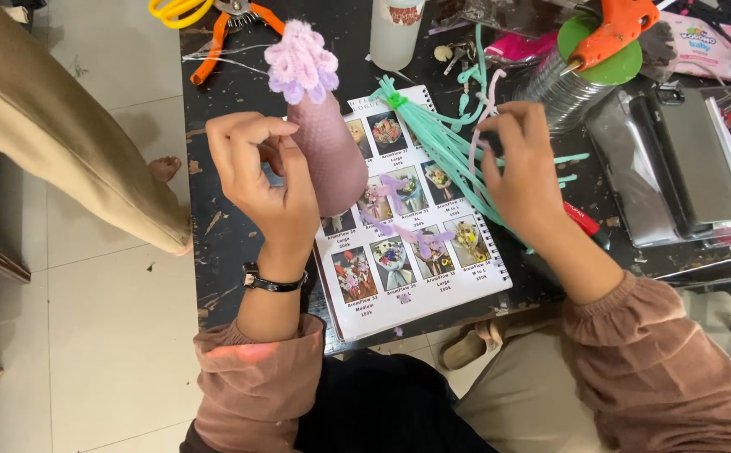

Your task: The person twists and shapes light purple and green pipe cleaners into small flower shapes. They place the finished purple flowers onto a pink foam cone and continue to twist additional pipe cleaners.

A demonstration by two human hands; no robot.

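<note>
Two hands busy: left hand clenched round the mauve cone, right hand pinching a pale pipe cleaner above the green bundle; joining looks next, needing steady aim.

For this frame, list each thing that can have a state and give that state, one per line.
left hand: closed around the pink cone
pink cone: held upright, purple flower on top
right hand: pinching a pink pipe cleaner
green pipe cleaners: bundled, lying across the catalogue
catalogue: open, flat on the table
glue gun: resting on a tin
</note>
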